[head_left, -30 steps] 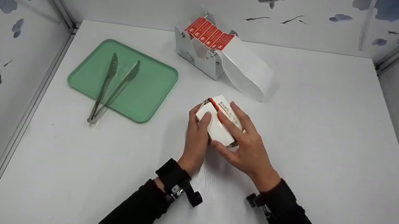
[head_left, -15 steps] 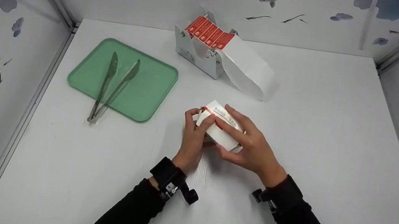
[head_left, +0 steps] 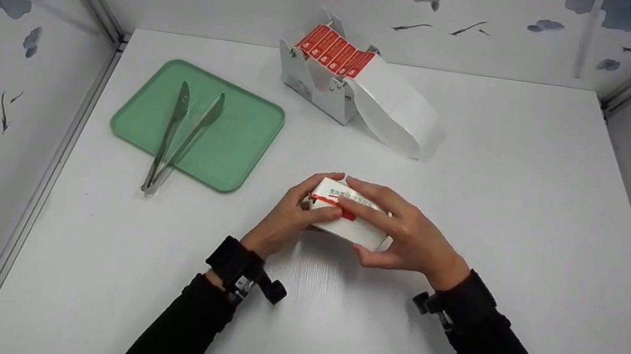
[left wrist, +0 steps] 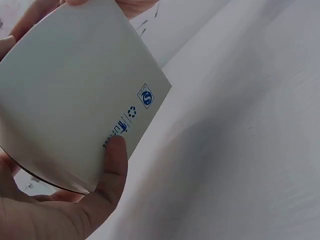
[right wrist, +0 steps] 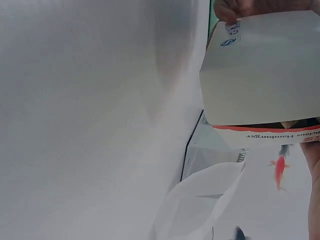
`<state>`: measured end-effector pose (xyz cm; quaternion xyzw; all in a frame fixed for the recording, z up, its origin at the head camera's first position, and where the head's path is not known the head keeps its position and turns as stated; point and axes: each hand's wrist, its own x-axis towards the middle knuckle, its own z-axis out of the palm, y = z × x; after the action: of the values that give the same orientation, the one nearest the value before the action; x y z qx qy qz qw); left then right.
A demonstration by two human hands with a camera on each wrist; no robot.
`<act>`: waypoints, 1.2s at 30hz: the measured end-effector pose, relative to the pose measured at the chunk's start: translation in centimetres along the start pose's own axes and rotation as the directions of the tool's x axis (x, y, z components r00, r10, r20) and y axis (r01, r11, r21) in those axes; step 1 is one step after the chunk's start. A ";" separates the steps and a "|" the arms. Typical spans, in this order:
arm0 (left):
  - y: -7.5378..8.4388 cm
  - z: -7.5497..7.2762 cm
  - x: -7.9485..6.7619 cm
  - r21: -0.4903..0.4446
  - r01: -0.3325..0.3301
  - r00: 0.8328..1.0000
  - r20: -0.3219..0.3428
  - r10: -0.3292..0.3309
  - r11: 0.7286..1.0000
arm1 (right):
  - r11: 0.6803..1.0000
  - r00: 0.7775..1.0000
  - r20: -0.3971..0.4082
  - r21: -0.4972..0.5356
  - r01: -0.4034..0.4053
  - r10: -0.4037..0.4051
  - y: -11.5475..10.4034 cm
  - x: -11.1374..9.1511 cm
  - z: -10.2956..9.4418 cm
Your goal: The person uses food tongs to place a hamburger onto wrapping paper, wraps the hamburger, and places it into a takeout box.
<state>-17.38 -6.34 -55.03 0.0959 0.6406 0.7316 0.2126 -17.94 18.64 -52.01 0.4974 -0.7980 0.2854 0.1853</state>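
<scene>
A white paper hamburger box [head_left: 358,233] with a red stripe is held over the front middle of the table. My left hand [head_left: 285,217] grips its left end, thumb on the near side and fingers behind. At the right end my right hand [head_left: 416,239] holds it, with a finger across the top and the thumb low in front. In the left wrist view a broad white side of the box [left wrist: 70,85] carries blue printed marks. Seen from the right wrist, the box [right wrist: 265,75] shows "Delicious Hamburger" lettering and a narrow dark gap along the red-edged flap.
On the left lies a green tray [head_left: 237,141] with metal tongs [head_left: 166,137] across it, their joined end past its front edge. A metal dispenser [head_left: 318,94] holding red labels [head_left: 334,50] stands at the back, its white strip [head_left: 393,104] trailing right. Printed white walls enclose the table.
The box has come slightly nearer and turned so its long side lies more crosswise. My left hand has shifted left and swung round its end; my right hand has moved a little right and nearer.
</scene>
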 end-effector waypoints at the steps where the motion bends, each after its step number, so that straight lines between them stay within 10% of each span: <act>1: 0.0 0.0 0.0 -0.008 -0.018 1.000 0.001 0.018 1.000 | 0.999 0.999 -0.011 0.011 -0.039 0.039 -0.2 0.0 0.1; 3: 0.0 0.2 0.1 -0.039 -0.043 0.999 -0.031 0.042 0.998 | 0.982 0.982 -0.052 0.065 -0.179 0.182 -0.8 0.0 0.6; 5: -0.1 0.6 0.3 -0.077 -0.064 0.994 -0.097 0.057 0.995 | 0.908 0.913 -0.082 0.172 -0.382 0.400 -1.6 -0.1 1.4; 7: -0.1 1.1 0.4 -0.109 -0.091 0.981 -0.182 0.070 0.990 | 0.740 0.775 -0.063 0.353 -0.572 0.629 -2.3 -0.1 2.3; 10: -0.1 2.0 0.6 -0.114 -0.133 0.953 -0.289 0.095 0.985 | 0.386 0.549 0.067 0.640 -0.664 0.833 -3.0 0.0 3.6; 12: -0.1 2.5 0.7 -0.124 -0.139 0.943 -0.319 0.094 0.982 | 0.196 0.473 0.160 0.762 -0.617 0.866 -3.1 0.3 4.3; 14: 0.1 2.9 0.8 -0.123 -0.126 0.944 -0.321 0.081 0.984 | 0.097 0.455 0.202 0.828 -0.553 0.867 -3.1 0.5 4.8; 17: 0.7 3.1 0.8 -0.038 -0.070 0.950 -0.308 0.055 0.997 | 0.097 0.474 0.182 0.858 -0.505 0.861 -2.7 0.7 4.9; 22: 2.2 2.5 0.6 0.221 0.031 0.969 -0.245 0.025 0.975 | 0.192 0.513 0.129 0.828 -0.526 0.849 -2.0 0.4 4.6; 28: 1.7 2.3 0.6 0.354 -0.094 0.984 -0.111 0.142 0.930 | 0.334 0.604 0.105 0.752 -0.568 0.790 -2.0 0.2 4.9; 36: 0.6 2.9 0.7 0.412 -0.164 0.967 -0.112 0.229 0.896 | 0.410 0.604 0.044 0.695 -0.590 0.796 -2.1 0.1 5.7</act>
<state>-16.93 -3.53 -54.09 0.1434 0.7780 0.6085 0.0620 -16.18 14.20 -55.79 0.0980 -0.7418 0.6631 -0.0195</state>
